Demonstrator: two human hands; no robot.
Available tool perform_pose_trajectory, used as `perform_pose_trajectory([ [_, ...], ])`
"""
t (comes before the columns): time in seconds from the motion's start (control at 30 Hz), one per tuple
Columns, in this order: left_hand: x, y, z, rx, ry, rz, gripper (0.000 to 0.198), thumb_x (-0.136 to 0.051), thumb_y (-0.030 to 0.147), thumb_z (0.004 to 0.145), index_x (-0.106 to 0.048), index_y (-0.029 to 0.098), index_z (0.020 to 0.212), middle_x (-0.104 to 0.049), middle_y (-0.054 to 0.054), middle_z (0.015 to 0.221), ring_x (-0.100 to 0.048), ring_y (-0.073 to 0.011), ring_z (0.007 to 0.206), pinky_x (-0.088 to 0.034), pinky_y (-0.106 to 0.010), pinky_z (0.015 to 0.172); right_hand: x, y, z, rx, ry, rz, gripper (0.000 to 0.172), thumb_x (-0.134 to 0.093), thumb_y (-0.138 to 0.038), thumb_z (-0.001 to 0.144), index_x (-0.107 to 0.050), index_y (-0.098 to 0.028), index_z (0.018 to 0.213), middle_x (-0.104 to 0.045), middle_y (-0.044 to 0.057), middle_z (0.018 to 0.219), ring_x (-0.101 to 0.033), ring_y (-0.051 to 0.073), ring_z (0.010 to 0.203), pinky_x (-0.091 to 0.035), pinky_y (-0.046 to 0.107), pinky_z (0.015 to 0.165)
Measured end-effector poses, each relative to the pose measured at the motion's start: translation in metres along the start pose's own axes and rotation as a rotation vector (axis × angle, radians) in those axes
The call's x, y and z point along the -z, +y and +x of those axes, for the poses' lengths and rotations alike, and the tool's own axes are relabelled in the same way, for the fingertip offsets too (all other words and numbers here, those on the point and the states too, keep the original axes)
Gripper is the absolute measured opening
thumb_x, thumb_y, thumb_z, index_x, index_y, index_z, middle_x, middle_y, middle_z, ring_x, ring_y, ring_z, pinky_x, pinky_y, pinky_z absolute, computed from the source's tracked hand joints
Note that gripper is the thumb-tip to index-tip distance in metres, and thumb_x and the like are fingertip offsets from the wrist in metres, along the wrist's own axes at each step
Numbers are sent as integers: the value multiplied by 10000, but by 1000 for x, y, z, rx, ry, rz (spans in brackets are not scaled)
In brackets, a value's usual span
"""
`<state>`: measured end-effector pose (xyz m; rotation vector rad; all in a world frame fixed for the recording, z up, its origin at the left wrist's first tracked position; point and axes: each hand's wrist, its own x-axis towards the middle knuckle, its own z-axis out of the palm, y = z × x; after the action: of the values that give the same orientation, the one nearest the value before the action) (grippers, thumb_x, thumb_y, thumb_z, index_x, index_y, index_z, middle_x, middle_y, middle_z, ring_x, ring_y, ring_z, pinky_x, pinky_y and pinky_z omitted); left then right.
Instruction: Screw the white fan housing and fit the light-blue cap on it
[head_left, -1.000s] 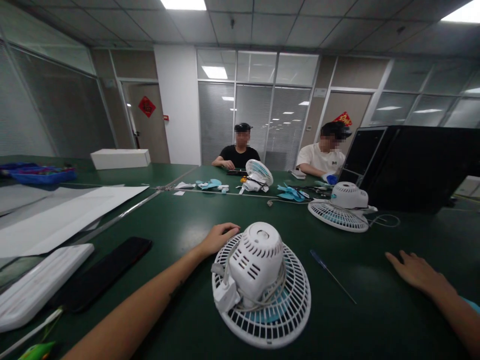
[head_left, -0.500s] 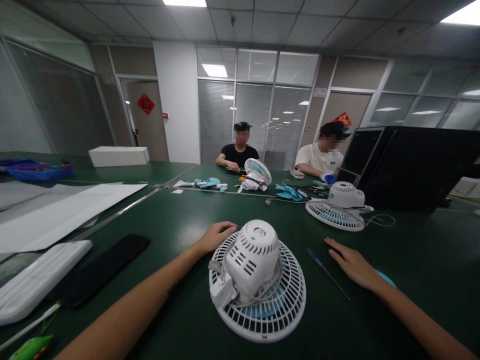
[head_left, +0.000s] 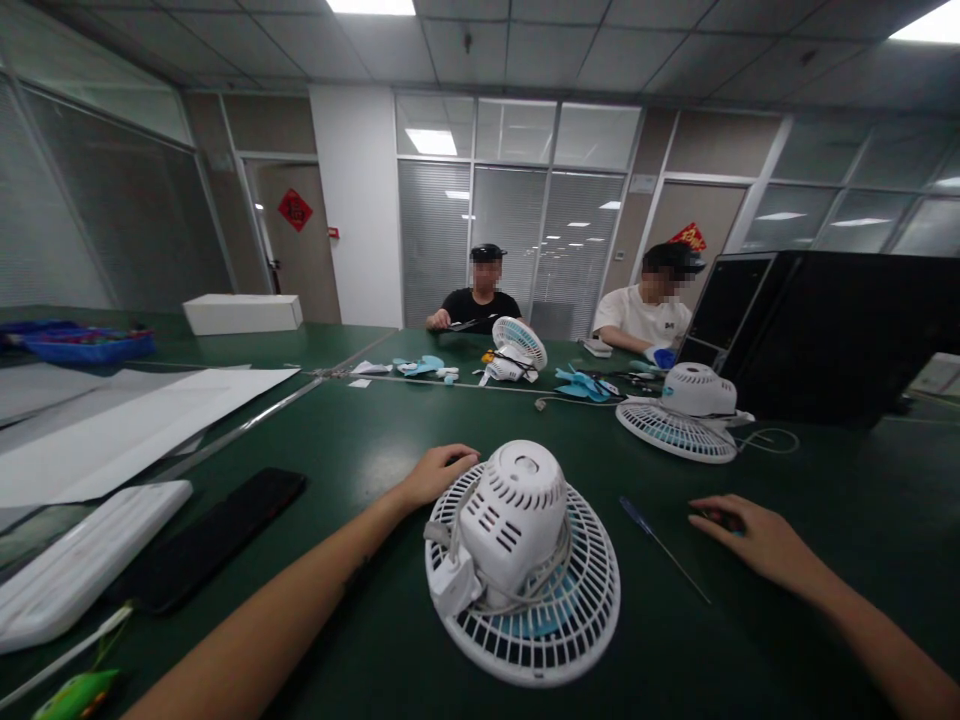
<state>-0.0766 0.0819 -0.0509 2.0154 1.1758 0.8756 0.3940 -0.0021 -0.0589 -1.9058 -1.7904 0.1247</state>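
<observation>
A white electric fan (head_left: 517, 530) lies grille-down on the green table in front of me, its cord wound around the base and pale blue blades showing through the grille. My left hand (head_left: 439, 475) is curled at the far left edge of its grille, fingers closed against the rim, partly hidden. A screwdriver (head_left: 664, 547) with a blue handle lies right of the fan. Beyond it, my right hand (head_left: 750, 540) is low over the table, fingers curled round a small dark object with red and blue bits, mostly hidden.
Another upturned fan (head_left: 679, 425) lies at the back right beside a large black case (head_left: 840, 340). Across the table sit two people, near a third fan (head_left: 517, 350) and blue blades (head_left: 581, 383). On my left are a black phone-like slab (head_left: 217, 535), a white device (head_left: 90, 560) and paper sheets (head_left: 172, 420).
My right hand has drawn away from the screwdriver to the right, its flat fingers now curled. The light blue piece by its wrist no longer shows. My left hand stays at the fan.
</observation>
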Motion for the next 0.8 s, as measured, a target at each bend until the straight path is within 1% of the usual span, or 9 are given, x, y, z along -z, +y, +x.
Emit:
perform_pose_trajectory([
  [0.1,0,-1,0,-2,-1,1,414,-481,453,861,-735,161,1008,-748,-81,1093,-671,-267,1021,-497,-353,940,-2,2,-2,37,-43,-2,382,-569,-544,712,-777,-250,838,-753,84,885,-684,274,792,-559,389,692],
  [0.17,0,-1,1,-2,-1,1,414,-487,456,855,-736,165,1012,-748,-78,1099,-668,-267,1027,-497,-354,942,-2,1,-3,35,-48,-9,372,-545,-523,727,-771,-243,820,-750,92,865,-683,272,775,-557,390,678],
  [0.23,0,-1,1,-1,-2,2,425,-485,463,852,-736,162,1016,-746,-82,1105,-667,-267,1027,-496,-356,942,0,0,-4,28,-45,-16,388,-538,-531,741,-767,-235,845,-746,95,851,-682,268,754,-557,384,654],
  [0.37,1,0,0,-2,-2,3,430,-482,468,851,-739,166,1018,-748,-77,1102,-670,-265,1018,-496,-353,938,3,-4,-6,3,-7,-29,432,-519,-546,757,-750,-216,913,-743,97,876,-689,274,795,-564,388,684],
  [0.53,1,1,-1,-9,-4,2,433,-485,475,850,-744,168,1013,-750,-77,1096,-669,-273,1023,-496,-356,937,5,-7,-4,-56,71,-62,457,-478,-522,767,-722,-193,968,-739,113,902,-683,303,846,-558,446,758],
  [0.63,1,0,0,-8,-3,2,435,-482,479,849,-742,172,1014,-753,-71,1092,-669,-271,1012,-495,-357,934,6,-8,-5,-76,68,-75,486,-488,-528,756,-720,-183,1007,-739,120,911,-687,311,854,-559,458,761],
  [0.7,1,0,0,-8,-4,4,446,-479,484,844,-742,164,1010,-754,-75,1081,-670,-276,1008,-498,-358,925,6,-9,-6,-71,44,-77,461,-514,-534,739,-734,-196,963,-742,116,938,-690,311,864,-562,454,762],
  [0.8,0,0,1,-9,-4,6,460,-481,499,836,-743,158,997,-755,-83,1068,-670,-286,1008,-501,-358,916,6,-11,-7,-54,9,-72,354,-551,-497,708,-746,-231,837,-752,92,921,-690,302,847,-560,442,769],
])
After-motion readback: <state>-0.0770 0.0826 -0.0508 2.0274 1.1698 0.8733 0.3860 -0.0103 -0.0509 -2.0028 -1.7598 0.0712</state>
